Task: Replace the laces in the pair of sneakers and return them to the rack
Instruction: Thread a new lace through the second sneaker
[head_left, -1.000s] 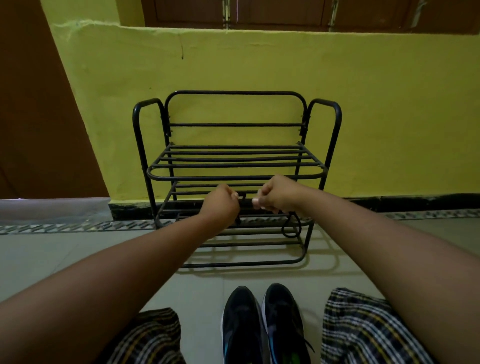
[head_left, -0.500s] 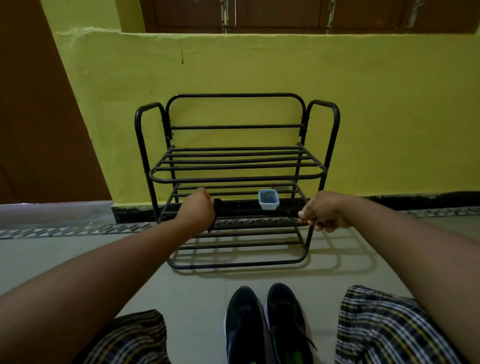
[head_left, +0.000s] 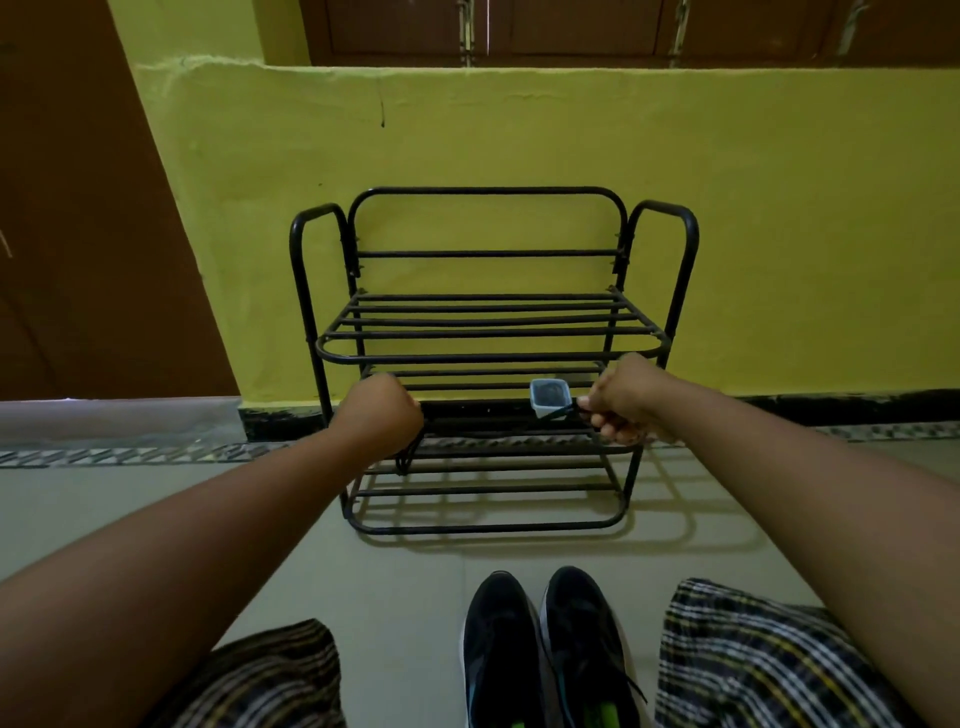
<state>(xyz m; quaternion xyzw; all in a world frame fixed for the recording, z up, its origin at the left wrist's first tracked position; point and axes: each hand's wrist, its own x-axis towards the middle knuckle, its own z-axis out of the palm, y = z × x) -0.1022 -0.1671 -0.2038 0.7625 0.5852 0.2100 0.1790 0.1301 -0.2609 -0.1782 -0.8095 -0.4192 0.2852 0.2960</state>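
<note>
Left hand (head_left: 382, 415): fisting one end of a black shoelace (head_left: 498, 427), the tail dangling below.
Right hand (head_left: 621, 402): pinching the other end.
Lace axis: stretching sideways between both hands, before the shoe rack (head_left: 488, 358).
Sneakers (head_left: 545, 649): lying on the floor below, between the knees, toes toward the rack.
Obscured: the lace's middle is blending into dark rack bars; the small container's (head_left: 548, 397) contents are unclear.

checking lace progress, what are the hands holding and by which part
A black shoelace, stretched between both fists: left hand grips one end, loose bit dangling below; right hand pinches the other end.
</note>
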